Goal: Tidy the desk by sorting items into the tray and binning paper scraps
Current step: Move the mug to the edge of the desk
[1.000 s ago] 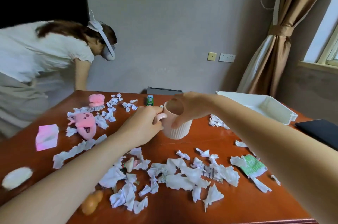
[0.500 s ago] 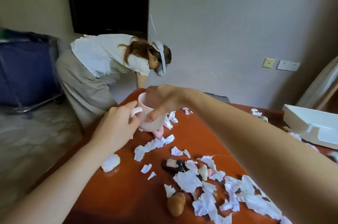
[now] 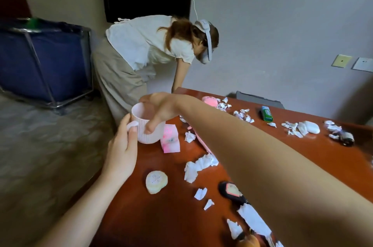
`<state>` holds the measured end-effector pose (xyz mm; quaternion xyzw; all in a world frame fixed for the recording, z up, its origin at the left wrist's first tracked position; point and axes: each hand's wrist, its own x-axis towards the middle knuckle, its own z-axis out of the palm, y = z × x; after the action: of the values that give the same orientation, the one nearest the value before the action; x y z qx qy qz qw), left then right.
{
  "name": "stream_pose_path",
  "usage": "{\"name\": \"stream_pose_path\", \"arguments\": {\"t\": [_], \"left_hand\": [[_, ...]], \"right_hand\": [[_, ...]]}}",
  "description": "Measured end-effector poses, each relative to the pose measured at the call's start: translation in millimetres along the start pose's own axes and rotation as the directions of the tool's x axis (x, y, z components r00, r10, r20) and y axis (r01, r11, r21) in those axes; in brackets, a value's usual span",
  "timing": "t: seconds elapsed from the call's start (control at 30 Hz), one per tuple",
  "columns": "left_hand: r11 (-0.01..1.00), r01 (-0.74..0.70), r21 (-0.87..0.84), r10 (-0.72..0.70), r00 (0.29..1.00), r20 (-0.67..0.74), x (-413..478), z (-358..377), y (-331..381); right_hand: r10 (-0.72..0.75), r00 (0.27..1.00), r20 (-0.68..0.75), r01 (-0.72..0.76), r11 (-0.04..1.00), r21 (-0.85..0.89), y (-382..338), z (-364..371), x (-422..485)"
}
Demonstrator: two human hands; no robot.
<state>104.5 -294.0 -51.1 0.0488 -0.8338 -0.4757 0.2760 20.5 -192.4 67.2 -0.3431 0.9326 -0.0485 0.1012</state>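
Note:
A pale pink ribbed mug (image 3: 154, 130) is held in the air at the left edge of the red-brown desk (image 3: 173, 216). My left hand (image 3: 123, 145) grips its handle. My right hand (image 3: 159, 110) holds the rim from above, with its fingers over the opening and its thumb down the outer wall. White paper scraps (image 3: 198, 166) lie scattered over the desk. The tray is out of view.
On the desk lie a pink packet (image 3: 170, 138), a round cream puff (image 3: 156, 182), a black item (image 3: 232, 191), a green tube (image 3: 266, 113), a pink toy (image 3: 210, 101) and a dark roller (image 3: 346, 137). A person (image 3: 149, 51) bends over beyond the desk's far left corner. A blue cart (image 3: 44, 59) stands at the left.
Both hands have carried the mug leftward from the middle of the desk to its left edge. The view has swung left, and the tray has left the frame.

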Motion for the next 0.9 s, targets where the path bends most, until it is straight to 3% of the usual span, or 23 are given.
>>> {"name": "stream_pose_path", "arguments": {"t": [0.3, 0.5, 0.9], "left_hand": [[0.994, 0.038, 0.098, -0.041, 0.999, 0.029, 14, 15, -7], [0.990, 0.044, 0.131, -0.052, 0.997, 0.061, 25, 30, -7], [0.994, 0.023, 0.109, -0.035, 0.993, 0.111, 37, 52, -2]], "right_hand": [[0.044, 0.995, 0.091, -0.048, 0.998, 0.044, 18, 4, 17], [0.073, 0.989, 0.130, -0.068, 0.997, -0.046, 33, 0, 28], [0.084, 0.996, 0.028, -0.085, 0.996, 0.038, 67, 12, 19]]}}
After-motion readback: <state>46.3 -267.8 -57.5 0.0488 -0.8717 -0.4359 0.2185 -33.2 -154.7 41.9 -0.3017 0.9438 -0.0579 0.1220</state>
